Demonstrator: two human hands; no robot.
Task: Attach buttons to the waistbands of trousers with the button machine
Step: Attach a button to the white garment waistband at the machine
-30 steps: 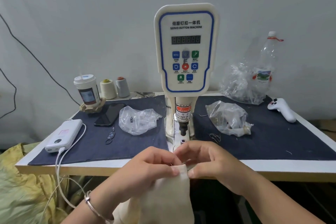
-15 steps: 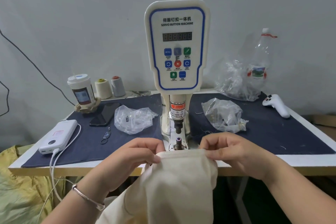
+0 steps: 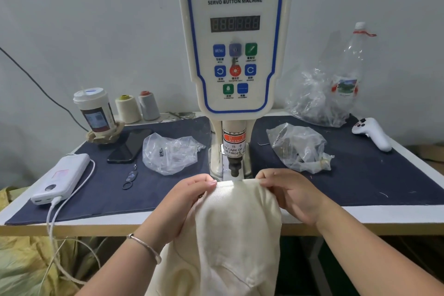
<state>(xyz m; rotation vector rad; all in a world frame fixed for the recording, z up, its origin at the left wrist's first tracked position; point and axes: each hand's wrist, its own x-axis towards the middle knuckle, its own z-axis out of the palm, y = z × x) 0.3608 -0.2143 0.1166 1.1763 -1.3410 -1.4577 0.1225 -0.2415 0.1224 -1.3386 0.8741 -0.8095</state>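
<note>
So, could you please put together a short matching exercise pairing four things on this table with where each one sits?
Things:
1. power bank
2. white controller
3. phone
4. thread spools

Places:
A. far right of the dark mat
B. back of the table, between the cup and the button machine
C. near left corner of the table, with a cable plugged in
D. lying flat on the mat, just in front of the cup

Pairs: 1-C, 2-A, 3-D, 4-B
</note>
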